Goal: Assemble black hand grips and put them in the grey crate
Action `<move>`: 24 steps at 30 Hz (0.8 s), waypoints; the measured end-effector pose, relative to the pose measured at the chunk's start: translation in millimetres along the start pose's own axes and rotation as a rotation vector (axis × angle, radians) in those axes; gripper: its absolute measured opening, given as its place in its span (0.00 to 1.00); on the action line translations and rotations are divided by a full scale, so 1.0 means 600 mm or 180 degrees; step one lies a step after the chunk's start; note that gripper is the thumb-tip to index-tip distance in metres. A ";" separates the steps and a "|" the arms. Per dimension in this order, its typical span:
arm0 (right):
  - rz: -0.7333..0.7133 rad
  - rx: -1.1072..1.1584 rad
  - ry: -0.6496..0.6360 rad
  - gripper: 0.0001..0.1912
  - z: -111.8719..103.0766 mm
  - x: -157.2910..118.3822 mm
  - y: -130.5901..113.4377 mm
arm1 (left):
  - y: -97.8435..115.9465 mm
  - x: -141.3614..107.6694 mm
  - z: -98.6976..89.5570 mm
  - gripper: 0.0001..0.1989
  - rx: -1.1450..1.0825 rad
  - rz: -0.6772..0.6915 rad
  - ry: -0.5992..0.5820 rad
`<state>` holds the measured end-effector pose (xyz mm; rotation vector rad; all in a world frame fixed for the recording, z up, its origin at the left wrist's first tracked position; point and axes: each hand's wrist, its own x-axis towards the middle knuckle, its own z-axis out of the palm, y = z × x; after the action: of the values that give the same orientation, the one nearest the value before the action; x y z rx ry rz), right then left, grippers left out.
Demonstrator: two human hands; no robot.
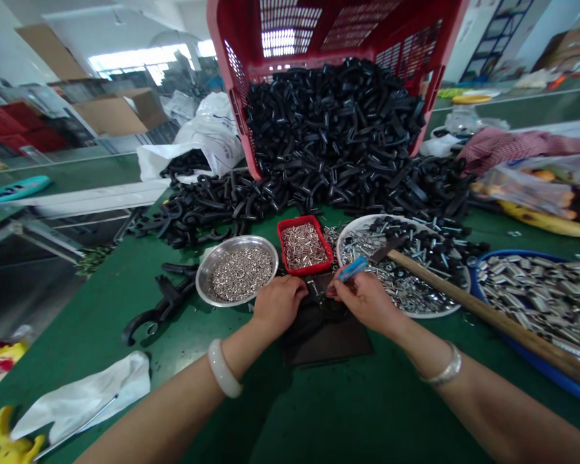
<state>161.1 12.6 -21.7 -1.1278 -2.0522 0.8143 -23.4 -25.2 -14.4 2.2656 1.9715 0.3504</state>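
My left hand (279, 303) has its fingers curled together at the left side of a dark part (314, 316) lying on a dark flat plate (328, 348); whatever its fingertips grip is hidden. Bent over the right side of the same part, my right hand (362, 298) is closed on a blue-handled tool (352, 268). Small metal pieces show between the two hands. Just beyond them stand a red tray (329, 259) of small pins and a steel bowl (203, 290) of tiny metal pieces.
A white basin (410, 316) of screws holds a wooden-handled tool (444, 290). Metal pieces fill a blue basin (488, 309) at right. Black parts (338, 129) spill from a red crate (236, 116) behind. More black parts (164, 309) and a white cloth (101, 386) lie left.
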 end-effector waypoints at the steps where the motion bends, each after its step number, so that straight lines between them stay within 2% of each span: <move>1: -0.0002 0.0003 -0.0008 0.07 0.002 0.000 0.003 | 0.000 0.000 0.001 0.09 -0.0015 -0.0011 0.0009; 5: -0.0074 -0.0109 0.0003 0.07 0.004 -0.001 0.003 | -0.002 -0.001 0.009 0.09 -0.0171 -0.0093 0.0044; 8: -0.0108 -0.0684 -0.0073 0.08 0.003 0.000 -0.018 | -0.006 -0.001 0.017 0.08 -0.0429 -0.0121 0.0056; 12: -0.0435 -0.1824 -0.0681 0.11 0.010 0.010 -0.063 | -0.010 -0.003 0.026 0.06 -0.0645 -0.0012 0.0206; 16: -0.0642 -0.2338 -0.1051 0.14 0.020 0.020 -0.092 | -0.008 -0.008 0.033 0.06 -0.0586 -0.0038 0.0398; 20: -0.0524 -0.2514 -0.0982 0.13 0.021 0.025 -0.093 | -0.005 -0.010 0.036 0.07 -0.0480 -0.0114 0.0396; 24: -0.0266 -0.2172 -0.0761 0.13 0.015 0.033 -0.085 | -0.003 -0.009 0.035 0.06 -0.0508 -0.0116 0.0330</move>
<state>121.7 5.7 16.6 -1.3215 -2.6619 0.1972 -20.7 -28.9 -35.7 2.1510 1.9523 0.6098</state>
